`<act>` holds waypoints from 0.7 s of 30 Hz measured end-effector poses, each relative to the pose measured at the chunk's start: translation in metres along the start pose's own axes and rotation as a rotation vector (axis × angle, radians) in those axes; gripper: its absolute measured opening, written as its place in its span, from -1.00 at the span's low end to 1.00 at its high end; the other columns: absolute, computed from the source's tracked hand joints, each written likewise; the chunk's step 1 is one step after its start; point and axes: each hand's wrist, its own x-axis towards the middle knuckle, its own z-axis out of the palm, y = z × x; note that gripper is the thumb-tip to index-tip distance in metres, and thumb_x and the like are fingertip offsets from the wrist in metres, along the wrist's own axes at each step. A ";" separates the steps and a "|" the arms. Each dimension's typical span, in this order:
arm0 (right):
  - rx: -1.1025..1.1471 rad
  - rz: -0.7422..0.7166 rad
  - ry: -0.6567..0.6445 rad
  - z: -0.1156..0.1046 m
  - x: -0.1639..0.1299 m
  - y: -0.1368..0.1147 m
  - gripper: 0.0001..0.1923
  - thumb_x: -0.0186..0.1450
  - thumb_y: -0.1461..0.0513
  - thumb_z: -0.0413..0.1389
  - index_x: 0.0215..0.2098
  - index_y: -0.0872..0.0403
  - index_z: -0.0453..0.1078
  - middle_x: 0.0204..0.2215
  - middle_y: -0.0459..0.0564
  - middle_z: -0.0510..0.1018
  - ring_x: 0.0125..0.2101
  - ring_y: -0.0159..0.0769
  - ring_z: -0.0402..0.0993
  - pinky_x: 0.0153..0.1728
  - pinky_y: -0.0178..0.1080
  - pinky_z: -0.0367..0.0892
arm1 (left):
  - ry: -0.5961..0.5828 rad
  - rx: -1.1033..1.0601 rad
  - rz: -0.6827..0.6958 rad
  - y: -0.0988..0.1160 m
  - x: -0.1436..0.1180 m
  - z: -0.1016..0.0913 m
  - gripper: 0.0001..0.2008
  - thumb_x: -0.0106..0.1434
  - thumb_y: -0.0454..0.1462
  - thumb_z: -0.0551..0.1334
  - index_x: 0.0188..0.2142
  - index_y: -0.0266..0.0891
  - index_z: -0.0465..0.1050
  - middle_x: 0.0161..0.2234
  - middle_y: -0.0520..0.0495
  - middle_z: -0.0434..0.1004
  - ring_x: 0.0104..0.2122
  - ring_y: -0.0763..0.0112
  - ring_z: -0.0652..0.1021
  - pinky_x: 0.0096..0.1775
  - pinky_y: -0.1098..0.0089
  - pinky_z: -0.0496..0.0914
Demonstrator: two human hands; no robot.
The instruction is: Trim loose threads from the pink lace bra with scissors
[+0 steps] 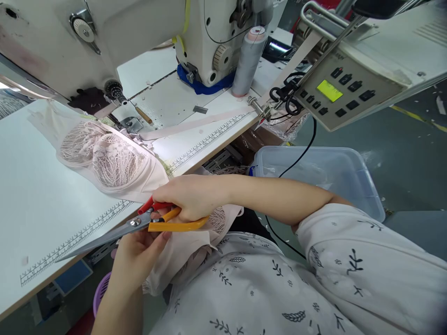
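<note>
A pair of scissors [135, 222] with red and orange handles is in my right hand [193, 195], its fingers wrapped round the handles. The long blades point left over the table's front edge. My left hand [138, 256] is closed just below the scissors' pivot, thumb against fingers; what it pinches is hidden. Pale pink lace bra cups [118, 160] lie on the table, one edge under the sewing machine's presser foot [131, 132]. More of the pale fabric [188, 246] hangs over the edge into my lap, beneath both hands.
The sewing machine [146, 23] stands at the back, with a grey thread cone [248, 63] beside it. A pale elastic band [206, 120] runs to a metal guide. At right are a control box [349, 88] and a clear plastic bin [321, 163]. Printed rulers [209, 142] line the table edge.
</note>
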 end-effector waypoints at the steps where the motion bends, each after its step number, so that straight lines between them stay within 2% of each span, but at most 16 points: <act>1: -0.007 0.007 0.001 0.000 0.000 -0.001 -0.74 0.07 0.40 0.07 -0.50 0.06 0.02 -0.51 -0.13 0.31 -0.51 -0.42 0.20 -0.51 -0.34 0.09 | -0.011 0.061 0.038 0.001 -0.001 0.000 -0.76 -0.03 -0.14 0.40 -0.38 -0.20 0.53 -0.52 -0.02 0.50 -0.37 0.25 0.53 -0.29 0.37 0.43; 4: -0.011 0.028 0.000 0.001 0.002 -0.001 -0.73 0.04 0.43 0.06 -0.50 0.06 0.02 -0.51 -0.13 0.31 -0.51 -0.41 0.20 -0.51 -0.34 0.09 | -0.038 0.232 0.153 -0.004 -0.003 -0.005 -0.85 0.04 -0.22 0.35 -0.36 -0.20 0.54 -0.50 -0.02 0.51 -0.41 0.31 0.50 -0.34 0.43 0.39; 6: -0.008 0.041 0.009 0.002 0.003 0.000 -0.73 0.05 0.44 0.06 -0.50 0.06 0.03 -0.50 -0.12 0.33 -0.50 -0.40 0.21 -0.50 -0.33 0.09 | -0.035 0.249 0.147 -0.009 -0.004 -0.008 -0.88 0.07 -0.25 0.33 -0.35 -0.18 0.54 -0.48 0.00 0.53 -0.48 0.41 0.46 -0.43 0.50 0.35; 8: -0.001 0.074 0.068 0.004 0.003 0.002 -0.75 0.09 0.40 0.08 -0.48 0.06 0.04 -0.48 -0.10 0.35 -0.50 -0.40 0.22 -0.50 -0.33 0.10 | -0.013 0.122 0.073 -0.013 -0.004 -0.011 -0.88 0.08 -0.23 0.32 -0.34 -0.16 0.53 -0.45 0.02 0.54 -0.46 0.45 0.45 -0.43 0.54 0.34; 11: 0.068 0.102 0.301 0.008 -0.008 0.004 -0.73 0.16 0.22 0.13 -0.43 0.06 0.05 -0.44 -0.09 0.34 -0.50 -0.41 0.20 -0.50 -0.34 0.11 | -0.040 -0.159 -0.071 -0.015 -0.004 -0.013 -0.86 0.05 -0.20 0.36 -0.38 -0.17 0.52 -0.40 0.02 0.54 -0.40 0.45 0.47 -0.37 0.55 0.36; 13: 0.146 0.077 0.442 0.012 -0.021 0.004 -0.65 0.15 0.08 0.14 -0.41 0.05 0.04 -0.44 -0.11 0.29 -0.52 -0.44 0.14 -0.52 -0.35 0.11 | -0.084 -0.271 -0.141 -0.014 -0.004 -0.014 -0.86 0.03 -0.20 0.38 -0.44 -0.19 0.50 -0.47 0.03 0.51 -0.44 0.47 0.46 -0.40 0.56 0.35; 14: 0.178 0.063 0.454 0.015 -0.030 0.003 -0.61 0.15 0.03 0.14 -0.42 0.05 0.02 -0.47 -0.13 0.27 -0.54 -0.45 0.11 -0.53 -0.35 0.11 | -0.112 -0.303 -0.171 -0.013 -0.003 -0.016 -0.86 0.04 -0.20 0.38 -0.45 -0.19 0.50 -0.51 0.03 0.49 -0.46 0.47 0.46 -0.42 0.56 0.34; 15: 0.198 0.050 0.424 0.019 -0.038 0.001 -0.61 0.15 0.00 0.11 -0.43 0.04 0.02 -0.49 -0.14 0.25 -0.55 -0.45 0.10 -0.53 -0.34 0.11 | -0.133 -0.330 -0.191 -0.013 -0.003 -0.017 -0.86 0.04 -0.20 0.38 -0.46 -0.20 0.49 -0.53 0.03 0.47 -0.48 0.47 0.46 -0.44 0.56 0.34; 17: 0.219 0.066 0.223 0.027 -0.053 -0.002 -0.61 0.16 -0.04 0.09 -0.45 0.05 0.04 -0.52 -0.14 0.25 -0.56 -0.44 0.11 -0.54 -0.34 0.12 | -0.155 -0.375 -0.209 -0.014 -0.001 -0.019 -0.86 0.03 -0.20 0.38 -0.47 -0.21 0.49 -0.54 0.03 0.47 -0.49 0.47 0.46 -0.45 0.55 0.33; 19: 0.179 0.175 -0.020 0.038 -0.064 -0.004 -0.59 0.17 -0.06 0.06 -0.50 0.06 0.07 -0.57 -0.14 0.26 -0.59 -0.44 0.10 -0.57 -0.35 0.08 | -0.166 -0.400 -0.206 -0.017 0.000 -0.021 -0.85 0.00 -0.21 0.40 -0.47 -0.22 0.50 -0.51 0.02 0.48 -0.50 0.48 0.45 -0.45 0.55 0.33; 21: 0.099 0.308 -0.165 0.049 -0.069 -0.004 -0.58 0.18 -0.09 0.03 -0.52 0.06 0.09 -0.58 -0.12 0.27 -0.61 -0.43 0.08 -0.60 -0.34 0.02 | -0.162 -0.395 -0.206 -0.019 0.000 -0.022 -0.84 0.01 -0.21 0.40 -0.47 -0.23 0.50 -0.50 0.01 0.49 -0.51 0.50 0.44 -0.45 0.54 0.32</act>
